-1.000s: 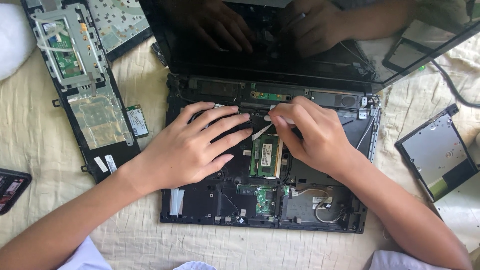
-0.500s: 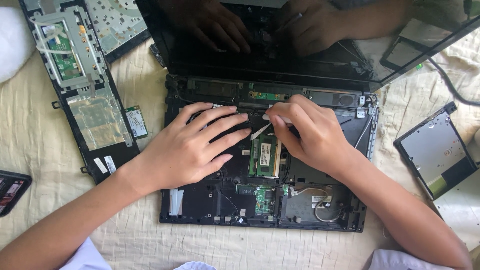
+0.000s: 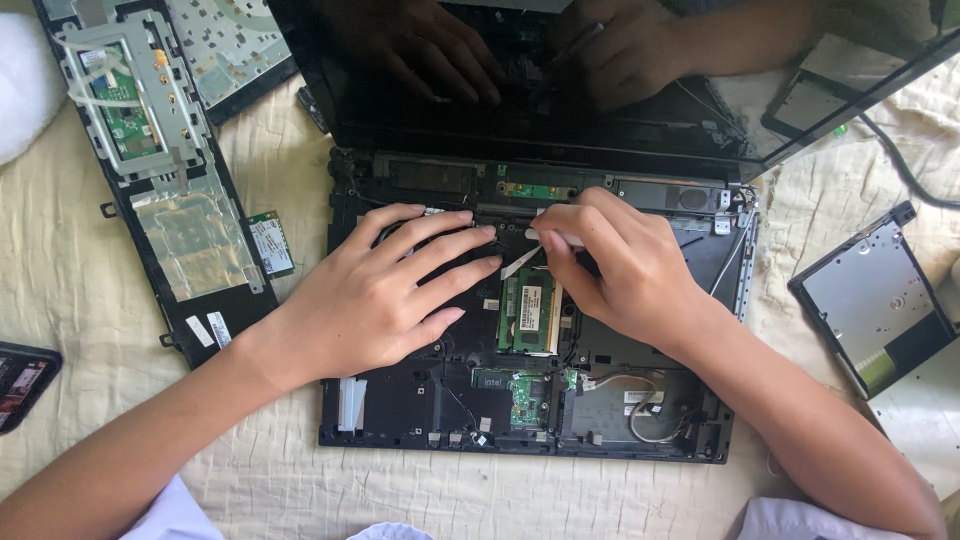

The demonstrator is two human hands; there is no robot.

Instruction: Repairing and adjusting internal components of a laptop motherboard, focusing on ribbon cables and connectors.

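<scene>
A black laptop base (image 3: 400, 400) lies opened up on a cream cloth, keyboard removed, its dark screen (image 3: 560, 80) tilted up behind. My left hand (image 3: 385, 295) rests flat on the base's left half, fingers spread and pointing right. My right hand (image 3: 620, 265) pinches a thin white ribbon cable (image 3: 520, 262) near the base's upper middle. Just below the fingers sits a green memory module (image 3: 528, 312). A smaller green circuit card (image 3: 525, 388) and grey wires (image 3: 650, 415) lie lower in the base.
The removed palm-rest panel (image 3: 180, 210) lies upside down at left with a small green wireless card (image 3: 271, 243) beside it. A keyboard (image 3: 225, 40) is at top left. An optical drive (image 3: 875, 300) lies at right, a dark phone (image 3: 22, 380) at the left edge.
Hardly anything differs. Both hands stay in place; my right hand's fingers shift very slightly on the ribbon cable.
</scene>
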